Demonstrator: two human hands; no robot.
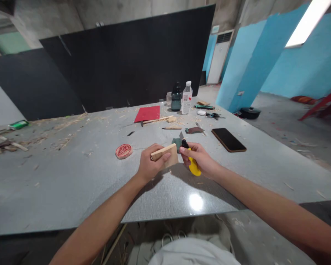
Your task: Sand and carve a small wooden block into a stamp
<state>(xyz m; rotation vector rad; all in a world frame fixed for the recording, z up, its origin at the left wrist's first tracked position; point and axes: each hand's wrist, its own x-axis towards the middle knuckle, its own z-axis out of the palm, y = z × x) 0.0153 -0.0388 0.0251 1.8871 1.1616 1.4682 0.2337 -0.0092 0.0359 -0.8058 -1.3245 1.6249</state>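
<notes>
My left hand [152, 162] is closed around a small flat block of pale wood [171, 158], held tilted just above the table near its front edge. In my right hand [200, 156] is a yellow utility knife [194, 167], its black neck and bare blade pointing up and away from me. The blade stands a little to the right of the block, apart from it. Behind the block, a dark green piece [177, 142] lies partly hidden. To the left of my left hand rests a round wooden piece [124, 151] with a red design.
Behind my hands lie a red sheet [147, 113], a thin wooden stick and a brown curved strip [195, 130]. A phone [228, 140] is at the right. A clear bottle [187, 98] and a dark bottle [176, 97] stand at the back. Wood shavings litter the table [71, 176].
</notes>
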